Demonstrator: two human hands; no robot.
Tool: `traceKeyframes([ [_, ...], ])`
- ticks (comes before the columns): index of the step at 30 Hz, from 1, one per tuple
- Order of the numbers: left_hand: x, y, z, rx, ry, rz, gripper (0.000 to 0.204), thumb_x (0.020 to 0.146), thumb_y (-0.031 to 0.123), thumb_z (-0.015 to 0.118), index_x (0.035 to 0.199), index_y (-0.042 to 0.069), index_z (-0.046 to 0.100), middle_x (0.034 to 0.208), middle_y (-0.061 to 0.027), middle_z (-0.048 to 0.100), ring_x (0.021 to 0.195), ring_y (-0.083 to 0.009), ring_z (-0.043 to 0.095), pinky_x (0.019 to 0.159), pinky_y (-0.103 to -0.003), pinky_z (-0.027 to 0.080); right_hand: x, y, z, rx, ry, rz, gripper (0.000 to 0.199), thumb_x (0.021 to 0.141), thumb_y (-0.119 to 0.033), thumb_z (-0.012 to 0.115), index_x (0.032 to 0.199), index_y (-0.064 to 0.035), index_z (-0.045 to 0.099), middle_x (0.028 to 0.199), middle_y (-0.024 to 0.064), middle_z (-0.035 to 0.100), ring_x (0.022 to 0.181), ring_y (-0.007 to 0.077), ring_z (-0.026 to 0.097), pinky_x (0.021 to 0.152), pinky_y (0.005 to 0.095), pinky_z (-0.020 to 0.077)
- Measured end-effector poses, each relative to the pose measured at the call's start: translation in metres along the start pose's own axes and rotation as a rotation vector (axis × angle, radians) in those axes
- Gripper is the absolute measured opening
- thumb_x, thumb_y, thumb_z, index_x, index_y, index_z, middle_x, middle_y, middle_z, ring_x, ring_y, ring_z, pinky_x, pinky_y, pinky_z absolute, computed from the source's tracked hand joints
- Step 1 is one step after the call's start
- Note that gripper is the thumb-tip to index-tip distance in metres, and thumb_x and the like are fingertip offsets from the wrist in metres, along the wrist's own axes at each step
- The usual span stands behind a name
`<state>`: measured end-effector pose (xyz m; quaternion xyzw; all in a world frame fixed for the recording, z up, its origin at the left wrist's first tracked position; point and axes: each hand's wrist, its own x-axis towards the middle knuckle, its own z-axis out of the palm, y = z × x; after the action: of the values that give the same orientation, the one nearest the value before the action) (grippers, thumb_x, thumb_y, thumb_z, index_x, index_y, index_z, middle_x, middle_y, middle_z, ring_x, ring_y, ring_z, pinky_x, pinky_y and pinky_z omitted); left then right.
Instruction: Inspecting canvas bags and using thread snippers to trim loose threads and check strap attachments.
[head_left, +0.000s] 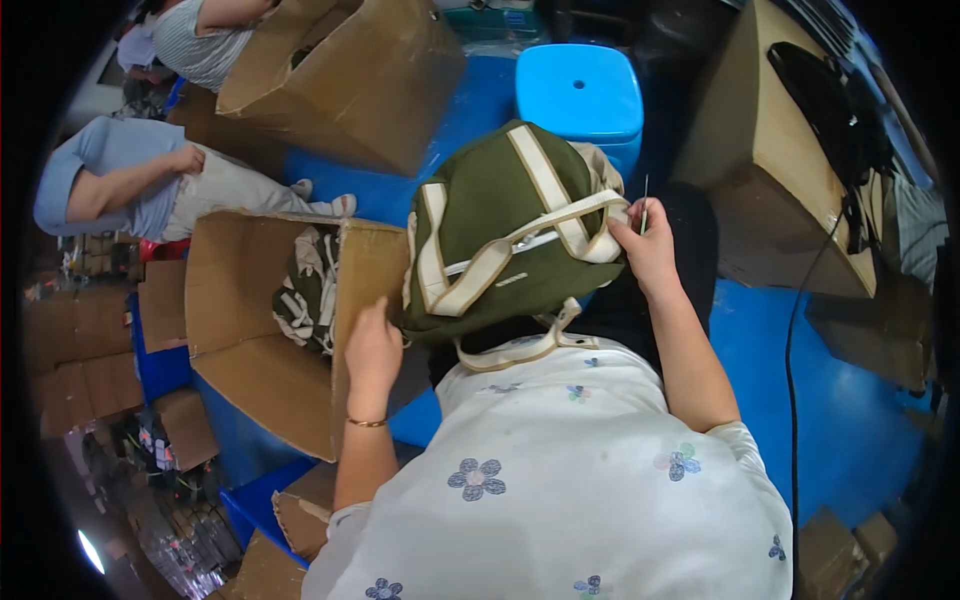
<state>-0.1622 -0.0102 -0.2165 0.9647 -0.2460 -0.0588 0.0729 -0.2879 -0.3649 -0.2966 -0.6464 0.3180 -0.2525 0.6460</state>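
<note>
An olive green bag (470, 215) with cream straps lies across my lap. My right hand (648, 248) is closed at its right side, beside the looped cream strap (597, 212). A slim, pointed metal tool (644, 203) sticks up from those fingers; its exact kind is too small to make out. My left hand (371, 352) is closed, fingertips pinched together just off the bag's left edge. Whatever it may hold is too small to see. A loose cream strap (515, 355) hangs from the bag's near side against my shirt.
At my left, an open carton (262, 240) contains another green and cream bag (310, 290). A blue stool (578, 95) stands ahead, beside a large carton (345, 95). A tall carton (765, 170) and black cable (790, 370) are at right. Two other people are at the far left.
</note>
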Motion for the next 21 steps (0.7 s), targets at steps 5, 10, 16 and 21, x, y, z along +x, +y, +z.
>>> traceKeyframes([
  [5, 0.048, 0.083, -0.030, -0.603, 0.052, 0.445, 0.036, 0.080, 0.006, 0.060, 0.114, 0.000, 0.053, 0.109, -0.0134, 0.053, 0.096, -0.0255, 0.055, 0.082, -0.030, 0.046, -0.017, -0.070, -0.012, -0.019, 0.033, -0.189, 0.028, 0.073, -0.004, 0.069, 0.084, -0.0078, 0.043, 0.071, -0.0047, 0.042, 0.061, 0.0024, 0.035, 0.053, 0.0186, 0.0321],
  [10, 0.058, 0.141, -0.007, -0.641, -0.226, 0.724, 0.031, 0.075, 0.007, 0.064, 0.104, 0.003, 0.056, 0.092, -0.0139, 0.055, 0.085, -0.0310, 0.054, 0.074, -0.033, 0.045, -0.056, -0.100, -0.039, -0.044, 0.191, -0.288, 0.027, 0.073, 0.002, 0.066, 0.082, -0.0063, 0.042, 0.076, -0.0015, 0.048, 0.060, 0.0036, 0.037, 0.054, 0.0192, 0.0327],
  [16, 0.030, 0.150, 0.001, -0.680, -0.594, 0.898, 0.029, 0.072, 0.000, 0.058, 0.101, 0.006, 0.061, 0.087, -0.0095, 0.053, 0.079, -0.0270, 0.054, 0.070, -0.033, 0.046, -0.105, -0.069, -0.097, -0.233, 0.402, -0.304, 0.034, 0.074, 0.003, 0.067, 0.082, -0.0076, 0.036, 0.084, 0.0048, 0.058, 0.061, 0.0042, 0.038, 0.053, 0.0183, 0.0336],
  [21, 0.034, 0.146, 0.005, -0.654, -0.622, 0.841, 0.033, 0.074, 0.004, 0.062, 0.107, 0.006, 0.059, 0.093, -0.0095, 0.052, 0.087, -0.0262, 0.051, 0.074, -0.031, 0.045, -0.123, -0.059, -0.112, -0.459, 0.212, 0.008, 0.030, 0.070, 0.005, 0.066, 0.089, -0.0060, 0.045, 0.083, 0.0037, 0.058, 0.064, 0.0073, 0.043, 0.058, 0.0214, 0.0392],
])
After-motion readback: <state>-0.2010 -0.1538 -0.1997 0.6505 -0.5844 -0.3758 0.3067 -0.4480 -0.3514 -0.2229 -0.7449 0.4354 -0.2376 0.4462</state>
